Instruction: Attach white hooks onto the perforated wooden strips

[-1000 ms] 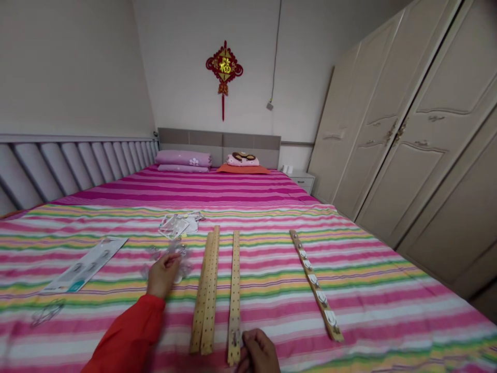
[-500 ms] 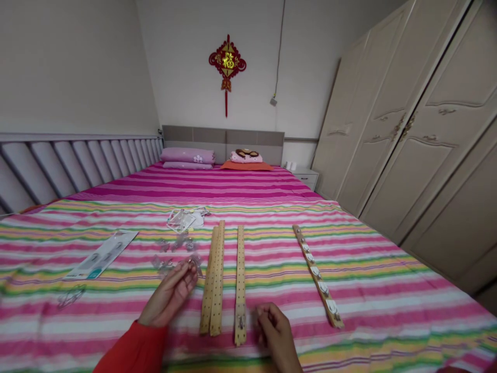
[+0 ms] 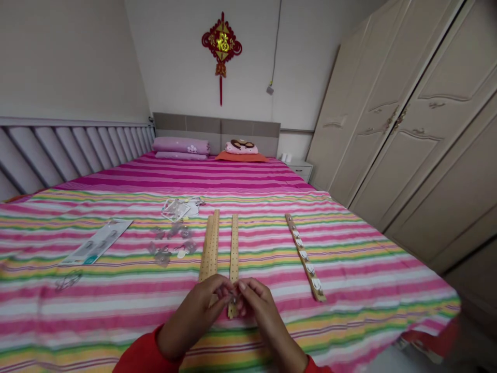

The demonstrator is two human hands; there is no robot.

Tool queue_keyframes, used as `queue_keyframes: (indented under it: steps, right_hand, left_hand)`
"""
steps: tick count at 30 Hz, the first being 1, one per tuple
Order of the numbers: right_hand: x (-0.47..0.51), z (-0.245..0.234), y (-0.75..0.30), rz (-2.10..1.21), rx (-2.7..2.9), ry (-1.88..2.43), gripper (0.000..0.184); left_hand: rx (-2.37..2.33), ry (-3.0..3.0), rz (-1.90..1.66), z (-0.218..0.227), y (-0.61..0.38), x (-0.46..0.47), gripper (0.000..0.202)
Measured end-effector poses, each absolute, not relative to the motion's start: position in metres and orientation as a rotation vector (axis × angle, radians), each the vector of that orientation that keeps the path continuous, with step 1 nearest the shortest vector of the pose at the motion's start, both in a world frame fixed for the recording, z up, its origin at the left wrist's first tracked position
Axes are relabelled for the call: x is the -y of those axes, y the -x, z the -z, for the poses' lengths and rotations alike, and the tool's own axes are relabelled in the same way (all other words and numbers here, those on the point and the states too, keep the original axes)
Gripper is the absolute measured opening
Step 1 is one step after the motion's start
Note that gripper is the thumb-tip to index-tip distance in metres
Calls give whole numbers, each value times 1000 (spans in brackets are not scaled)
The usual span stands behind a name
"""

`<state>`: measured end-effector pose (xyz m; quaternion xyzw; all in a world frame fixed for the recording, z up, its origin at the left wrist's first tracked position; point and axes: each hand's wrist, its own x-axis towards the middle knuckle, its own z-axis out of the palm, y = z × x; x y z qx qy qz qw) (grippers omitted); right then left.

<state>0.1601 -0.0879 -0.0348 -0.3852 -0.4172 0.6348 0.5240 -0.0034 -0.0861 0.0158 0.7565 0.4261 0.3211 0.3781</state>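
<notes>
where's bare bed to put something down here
Bare striped bedspread lies between the single perforated wooden strip and the hook-fitted wooden strip, and beyond them up to the pink pillows. Crowded: clear plastic hooks and white packaging card left of the paired wooden strips.

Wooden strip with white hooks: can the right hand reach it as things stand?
Probably yes: the hooked strip lies uncovered on the bedspread right of the right hand, nothing between; that hand works at one end of the perforated strip.
</notes>
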Motion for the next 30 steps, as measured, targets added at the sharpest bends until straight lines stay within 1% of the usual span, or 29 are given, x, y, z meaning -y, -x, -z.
queue_keyframes:
  steps: [3,6,12,16,19,22,26,30]
  right_hand:
    - [90,40,-161,-1602,990,922,40]
    - [93,43,-162,-1634,976,957,39]
    - [97,45,-165,-1664,946,910,38]
    - [96,48,-166,-1648,853,927,34]
    - [91,52,-165,-1606,725,916,33]
    - [83,56,-163,-1591,660,910,34]
    - [75,58,-160,-1572,614,908,36]
    - [69,61,-160,-1577,617,916,33]
  left_hand:
    - [-1066,-2122,-686,-17,-2,93,10]
    - [-1050,-2257,-616,-14,-6,96,14]
    - [-1004,-2277,-642,-11,-9,96,17]
    - [-1053,-2033,-917,-9,-9,89,9]
    - [-1198,-1679,-1119,2,-8,81,16]
    - [-1229,-1382,-1109,19,-8,72,26]
    - [-1220,-1185,-1099,39,-12,62,37]
    - [-1211,-1052,-1125,47,-19,55,38]
